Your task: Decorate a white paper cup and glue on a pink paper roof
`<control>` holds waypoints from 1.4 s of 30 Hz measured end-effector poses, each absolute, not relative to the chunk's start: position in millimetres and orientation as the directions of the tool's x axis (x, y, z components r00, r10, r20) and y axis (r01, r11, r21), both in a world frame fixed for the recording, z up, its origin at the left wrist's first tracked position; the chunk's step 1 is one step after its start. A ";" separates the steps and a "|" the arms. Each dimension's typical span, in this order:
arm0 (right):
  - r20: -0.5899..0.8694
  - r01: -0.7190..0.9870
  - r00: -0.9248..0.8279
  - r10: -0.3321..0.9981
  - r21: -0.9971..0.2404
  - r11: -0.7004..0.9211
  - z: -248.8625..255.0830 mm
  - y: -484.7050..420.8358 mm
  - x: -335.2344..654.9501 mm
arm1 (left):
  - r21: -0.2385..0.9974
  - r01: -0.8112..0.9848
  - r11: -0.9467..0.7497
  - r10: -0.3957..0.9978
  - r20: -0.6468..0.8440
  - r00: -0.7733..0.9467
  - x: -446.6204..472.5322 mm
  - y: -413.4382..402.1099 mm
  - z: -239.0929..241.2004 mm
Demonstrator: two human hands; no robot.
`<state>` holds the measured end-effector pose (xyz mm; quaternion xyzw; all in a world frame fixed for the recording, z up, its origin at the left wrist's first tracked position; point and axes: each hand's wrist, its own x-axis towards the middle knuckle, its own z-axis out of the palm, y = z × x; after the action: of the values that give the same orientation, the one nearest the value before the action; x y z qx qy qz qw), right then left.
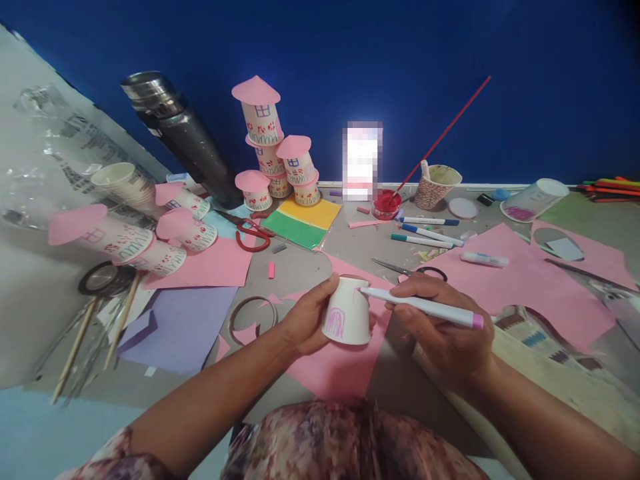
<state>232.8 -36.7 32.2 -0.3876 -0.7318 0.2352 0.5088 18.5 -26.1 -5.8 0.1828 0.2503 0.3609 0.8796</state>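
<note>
An upside-down white paper cup (354, 310) is gripped from its left side by my left hand (313, 323), whose fingers pass behind it. A pink arch shape is coloured in low on the cup's wall. Between the fingers of my right hand (445, 327) is a white marker (425, 305) with a pink end. Its tip meets the cup near the upper right, beside a small pink mark. Pink paper (330, 373) lies under the cup, and scissors with dark handles (410, 270) rest just beyond my right hand.
Decorated cup towers with pink cone roofs (263, 123) stand at the back left beside a black flask (185, 140). Red-handled scissors (253, 233), a tape roll (253, 320), several markers (430, 233) and a pot of red paint (387, 203) lie around. A cloth (480, 380) is under my right forearm.
</note>
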 end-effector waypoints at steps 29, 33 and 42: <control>0.573 0.334 -0.157 0.804 -0.736 0.589 34.1 -36.0 234.7 | 0.447 -0.580 0.681 0.721 -0.270 0.638 13.4 -25.9 -7.2; 0.566 0.332 -0.151 0.810 -0.743 0.581 34.2 -36.3 234.5 | 0.449 -0.587 0.674 0.727 -0.259 0.636 14.1 -25.6 -5.6; 0.583 0.337 -0.181 0.792 -0.719 0.607 32.1 -35.8 236.2 | 0.448 -0.596 0.666 0.730 -0.232 0.643 15.2 -24.6 -5.2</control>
<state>236.2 -35.8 32.1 -0.3837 -0.7356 0.2218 0.5123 15.2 -24.6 -5.2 0.1678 0.2002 0.3723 0.8906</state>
